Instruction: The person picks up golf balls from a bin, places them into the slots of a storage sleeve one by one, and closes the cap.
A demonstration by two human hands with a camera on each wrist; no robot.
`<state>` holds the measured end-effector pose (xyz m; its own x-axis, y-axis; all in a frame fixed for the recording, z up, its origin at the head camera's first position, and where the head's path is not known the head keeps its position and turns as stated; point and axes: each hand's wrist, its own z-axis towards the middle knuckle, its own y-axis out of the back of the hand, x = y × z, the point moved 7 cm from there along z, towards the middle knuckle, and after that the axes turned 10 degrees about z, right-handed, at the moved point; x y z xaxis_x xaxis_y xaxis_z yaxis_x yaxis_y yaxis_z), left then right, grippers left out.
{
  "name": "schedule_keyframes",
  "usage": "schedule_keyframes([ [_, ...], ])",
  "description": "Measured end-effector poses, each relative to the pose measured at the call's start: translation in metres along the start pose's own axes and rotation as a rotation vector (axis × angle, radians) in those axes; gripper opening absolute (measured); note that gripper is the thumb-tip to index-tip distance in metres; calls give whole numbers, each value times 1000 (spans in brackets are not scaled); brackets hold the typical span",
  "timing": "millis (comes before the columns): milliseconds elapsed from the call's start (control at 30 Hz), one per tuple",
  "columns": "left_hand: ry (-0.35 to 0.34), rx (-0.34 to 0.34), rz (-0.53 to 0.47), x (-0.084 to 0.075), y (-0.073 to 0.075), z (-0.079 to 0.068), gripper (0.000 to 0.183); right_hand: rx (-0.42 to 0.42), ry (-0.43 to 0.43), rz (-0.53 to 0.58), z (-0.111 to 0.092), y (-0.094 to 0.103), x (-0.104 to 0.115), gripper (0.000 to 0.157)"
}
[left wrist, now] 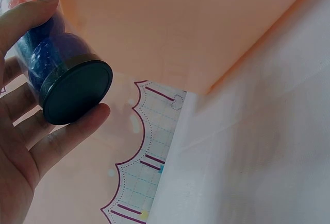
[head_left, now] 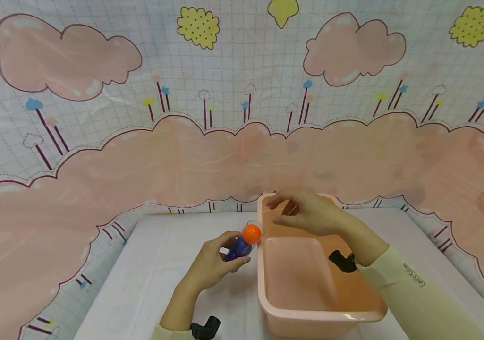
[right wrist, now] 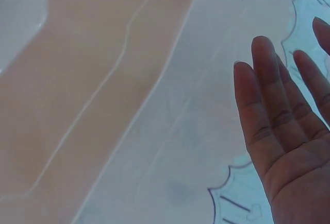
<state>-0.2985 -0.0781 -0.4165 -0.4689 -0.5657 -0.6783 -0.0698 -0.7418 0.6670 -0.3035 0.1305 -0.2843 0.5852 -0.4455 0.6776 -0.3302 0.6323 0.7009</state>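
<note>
My left hand grips a clear plastic cylinder between thumb and fingers, to the left of a peach plastic tub. Blue balls fill the cylinder's lower part, and its dark round end faces the left wrist camera. An orange ball shows at the other end, close by the tub's left rim. Over the far part of the tub hovers my right hand, holding nothing. Its fingers look straight and relaxed in the right wrist view.
The tub stands on a white-covered table, its long side running away from me. Behind rises a patterned cloth backdrop with clouds and scalloped edges. A black wrist mount sits at my right sleeve, another at my left.
</note>
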Motion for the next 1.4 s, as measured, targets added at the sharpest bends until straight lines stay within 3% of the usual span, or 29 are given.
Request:
schedule_keyframes([
  [633,-7,-1,22,2,0,0,51,-88,-65,-133,-42,47,-25,34],
  [1133,-7,12,26,3,-2,-1,51,-136,-140,-198,-80,67,-49,32],
  [1400,3,16,31,4,0,-2,50,-226,-93,-254,-92,74,-54,26],
])
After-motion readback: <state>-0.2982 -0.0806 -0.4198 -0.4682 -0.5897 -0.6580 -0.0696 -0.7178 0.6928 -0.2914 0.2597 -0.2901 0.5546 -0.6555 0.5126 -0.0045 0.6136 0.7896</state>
